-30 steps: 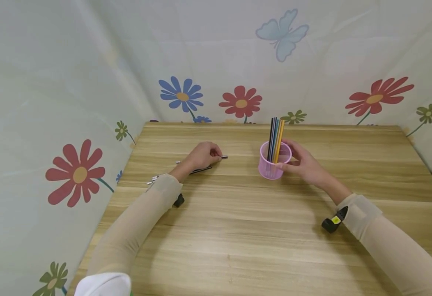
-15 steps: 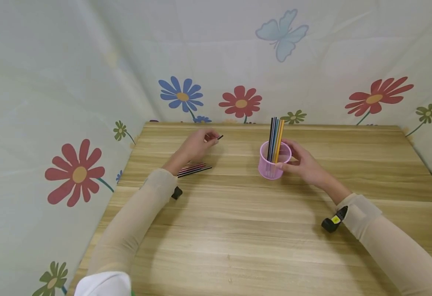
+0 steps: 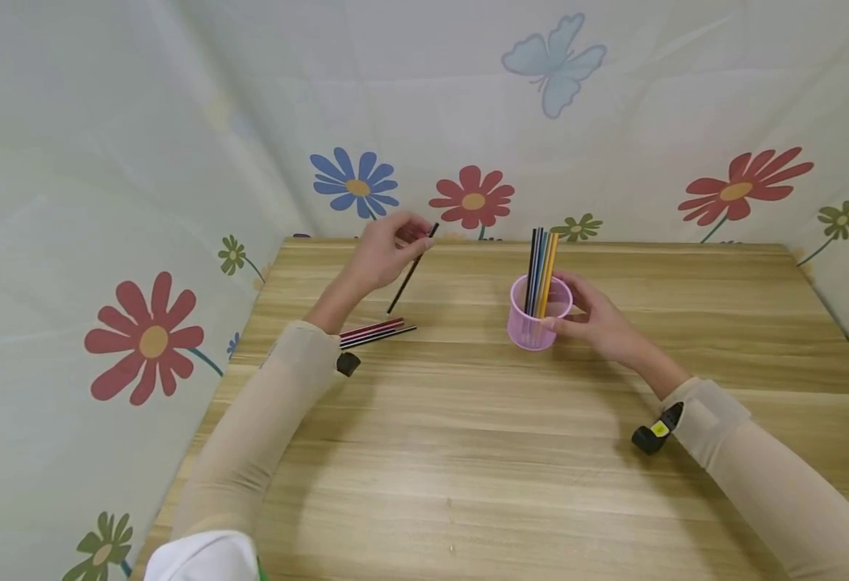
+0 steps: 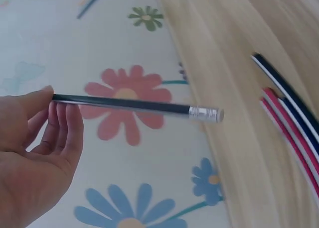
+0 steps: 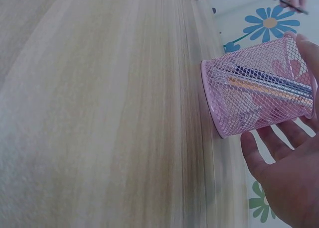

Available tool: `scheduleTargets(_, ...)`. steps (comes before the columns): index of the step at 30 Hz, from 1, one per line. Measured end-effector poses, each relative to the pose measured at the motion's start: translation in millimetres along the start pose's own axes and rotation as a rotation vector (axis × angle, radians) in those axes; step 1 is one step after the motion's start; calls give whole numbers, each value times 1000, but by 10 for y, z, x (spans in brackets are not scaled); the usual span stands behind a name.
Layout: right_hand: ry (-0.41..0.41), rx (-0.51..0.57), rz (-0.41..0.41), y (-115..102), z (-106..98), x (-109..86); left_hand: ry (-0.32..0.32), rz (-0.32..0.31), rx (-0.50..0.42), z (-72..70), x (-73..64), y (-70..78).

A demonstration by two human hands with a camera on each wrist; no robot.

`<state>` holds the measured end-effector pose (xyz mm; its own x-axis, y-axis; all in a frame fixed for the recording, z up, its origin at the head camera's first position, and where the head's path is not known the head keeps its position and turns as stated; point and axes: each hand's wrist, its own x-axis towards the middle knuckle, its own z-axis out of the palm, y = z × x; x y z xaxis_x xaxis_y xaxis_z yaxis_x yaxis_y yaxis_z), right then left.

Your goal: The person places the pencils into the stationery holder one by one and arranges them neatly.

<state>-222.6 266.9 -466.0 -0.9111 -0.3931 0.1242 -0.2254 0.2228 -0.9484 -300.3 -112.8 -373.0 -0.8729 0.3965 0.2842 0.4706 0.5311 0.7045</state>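
My left hand (image 3: 384, 252) pinches a black pencil (image 3: 405, 284) near one end between thumb and fingertips, held up off the table. Its silver ferrule and eraser (image 4: 207, 113) point away from the fingers in the left wrist view. At the right, my right hand (image 3: 602, 323) grips a pink mesh pencil cup (image 5: 249, 96), thumb on the near side and some fingers hidden behind it. The cup stands upright on the table. Several pencils (image 3: 541, 270), dark, blue and yellow, lean inside it.
Several pencils (image 3: 374, 332), red and black, lie in a loose bunch on the wooden table (image 3: 468, 452) beside my left forearm. A cloth (image 3: 613, 145) printed with flowers and a butterfly hangs behind the table and along its left side.
My left hand has lifted the black pencil off the table, up and away toward the back edge, tilting it steeper. The right hand and the cup have stayed in place.
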Motion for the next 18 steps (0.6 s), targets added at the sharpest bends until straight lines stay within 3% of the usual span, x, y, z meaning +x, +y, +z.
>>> scheduleTargets(8,-5,1,-1,-5,14,10,-28,58,-120,4,-48,473)
scheduleTargets(18,-2,-8,4,-13,9,8,-78,164,-314,114,-48,863)
